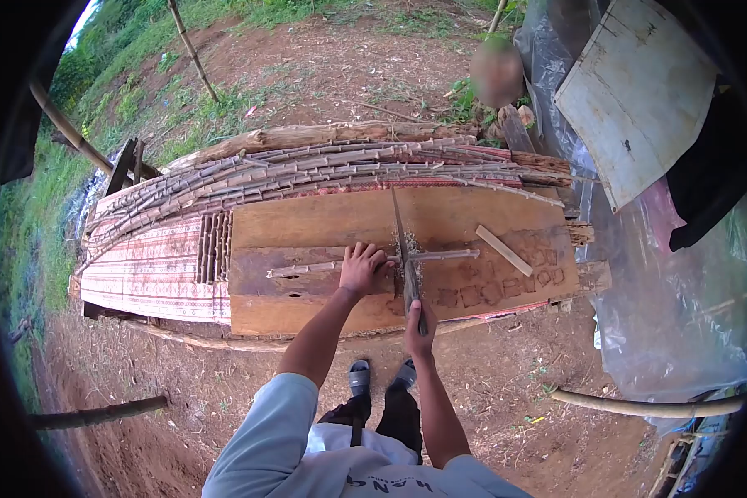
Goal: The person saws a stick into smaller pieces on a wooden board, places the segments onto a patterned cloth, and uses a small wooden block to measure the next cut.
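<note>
Saw set across a knobbly stem, centre of frame

Left fingers (365, 267): curled over the knobbly stem (311, 269), holding it down just left of the blade. Right fingers (419, 325): clenched round the handle of the saw (412, 286), lower centre of the frame. Blade points away from the body, tip up at the far edge of the board, and crosses the stem.

Stem lies roughly crosswise on the wooden board (315, 224), one end left of the left hand, the other reaching right past the blade. Pale sawdust (412, 246) sits round the crossing. Board is brown, with dark squarish marks at lower right. A flat wooden strip (504, 251) lies slantwise on it, right of the saw.

Left of the board: a row of short cut stems (214, 249), side by side on the red-and-white patterned cloth (141, 286) that covers part of the tabletop (593, 276). Long stems (307, 170) run in a loose bundle along the far side, upper left to upper right.

Farther out: sandalled feet (358, 378) on bare earth, bottom centre; clear plastic sheeting (647, 307) at right; grass at upper left.
</note>
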Motion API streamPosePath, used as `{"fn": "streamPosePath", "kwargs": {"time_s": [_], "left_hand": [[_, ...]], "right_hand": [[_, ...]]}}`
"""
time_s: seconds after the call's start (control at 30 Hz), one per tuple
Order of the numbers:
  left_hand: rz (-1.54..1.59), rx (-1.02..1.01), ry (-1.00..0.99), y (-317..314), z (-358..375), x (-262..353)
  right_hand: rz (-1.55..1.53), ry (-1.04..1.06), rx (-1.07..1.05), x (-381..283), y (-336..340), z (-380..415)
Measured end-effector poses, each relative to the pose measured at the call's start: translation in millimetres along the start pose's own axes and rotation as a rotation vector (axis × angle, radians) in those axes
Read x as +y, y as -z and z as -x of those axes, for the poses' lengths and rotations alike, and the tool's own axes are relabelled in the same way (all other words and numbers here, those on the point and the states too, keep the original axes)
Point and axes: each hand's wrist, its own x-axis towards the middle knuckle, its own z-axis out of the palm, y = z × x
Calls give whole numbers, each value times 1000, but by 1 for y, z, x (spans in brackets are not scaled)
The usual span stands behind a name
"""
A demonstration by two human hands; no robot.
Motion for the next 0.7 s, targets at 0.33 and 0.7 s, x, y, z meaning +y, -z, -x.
{"fn": "streamPosePath", "kwargs": {"time_s": [0.33, 0.7], "left_hand": [[49, -32, -33, 0, 1, -3], [43, 13, -39, 2, 4, -1]], "right_hand": [[-81, -58, -50, 4, 24, 38], [-54, -48, -49, -6, 17, 23]]}}
